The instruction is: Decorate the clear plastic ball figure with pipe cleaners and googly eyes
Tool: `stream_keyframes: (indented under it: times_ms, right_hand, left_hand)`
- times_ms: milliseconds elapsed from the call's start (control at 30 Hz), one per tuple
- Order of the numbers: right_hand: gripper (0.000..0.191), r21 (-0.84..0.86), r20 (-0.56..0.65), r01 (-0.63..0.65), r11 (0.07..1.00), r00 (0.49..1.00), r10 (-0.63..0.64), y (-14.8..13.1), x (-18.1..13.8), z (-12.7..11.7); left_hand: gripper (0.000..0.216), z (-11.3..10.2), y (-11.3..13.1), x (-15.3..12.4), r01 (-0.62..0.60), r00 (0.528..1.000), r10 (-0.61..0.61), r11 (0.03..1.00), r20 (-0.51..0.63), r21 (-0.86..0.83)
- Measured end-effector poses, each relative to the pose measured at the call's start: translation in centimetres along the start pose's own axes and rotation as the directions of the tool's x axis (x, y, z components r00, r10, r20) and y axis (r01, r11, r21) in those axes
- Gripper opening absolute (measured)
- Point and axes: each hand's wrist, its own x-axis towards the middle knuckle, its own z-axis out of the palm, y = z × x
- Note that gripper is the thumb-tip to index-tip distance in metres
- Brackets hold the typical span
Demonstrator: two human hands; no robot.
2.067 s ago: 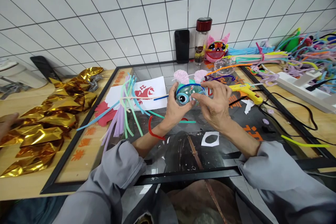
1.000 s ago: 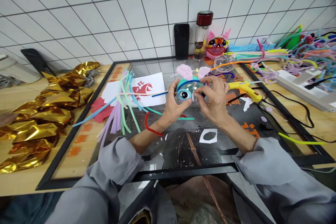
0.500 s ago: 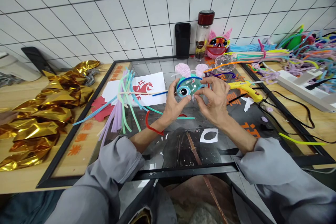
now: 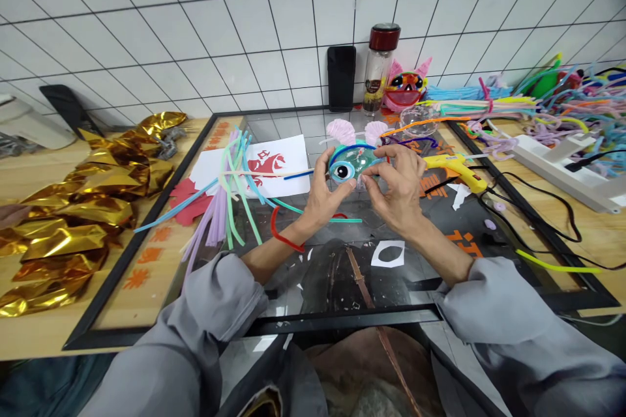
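Observation:
Between my hands is a pipe-cleaner animal head (image 4: 360,159) with a clear rounded shell, a teal and blue rim, and a big blue-ringed eye (image 4: 343,172) on its left side. Two pale pink ears (image 4: 342,131) stand up from its top. My left hand (image 4: 323,199) grips its left edge, thumb below the eye. At the lower right, the thumb and forefinger of my right hand (image 4: 398,189) pinch together against the shell; whatever small piece is between them is hard to make out. My right fingers cover the head's right side.
Pipe cleaners (image 4: 220,208) and a paper with a red print (image 4: 274,163) lie left. Gold foil (image 4: 68,228) is farther left. A yellow glue gun (image 4: 457,169) with cords and a power strip (image 4: 570,166) are right. Behind stand a phone (image 4: 341,78), bottle (image 4: 379,71) and pink animal head (image 4: 405,85).
Hands and animal head hold almost the same pose. The view has shifted very slightly; nothing was visibly taken up or let go.

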Motion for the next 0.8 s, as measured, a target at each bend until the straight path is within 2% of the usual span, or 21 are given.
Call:
stream_keyframes:
  times_ms: [333, 633, 800]
  right_hand:
    - [0.007, -0.019, -0.01, -0.012, 1.0, 1.0, 0.012, -0.1, 0.03, 0.08]
    - [0.006, -0.003, -0.008, -0.024, 1.0, 1.0, 0.024, -0.28, -0.08, 0.0]
    - [0.006, 0.032, -0.06, 0.01, 0.999, 0.998, -0.008, -0.27, -0.11, 0.12]
  left_hand:
    - [0.095, 0.41, -0.75, 0.16, 0.004, 0.999, 0.0, 0.997, -0.045, 0.074]
    - [0.096, 0.65, -0.75, 0.34, -0.022, 0.996, 0.033, 0.99, -0.078, 0.139]
    - [0.092, 0.79, -0.95, 0.46, -0.04, 0.993, 0.055, 0.989, -0.102, 0.145]
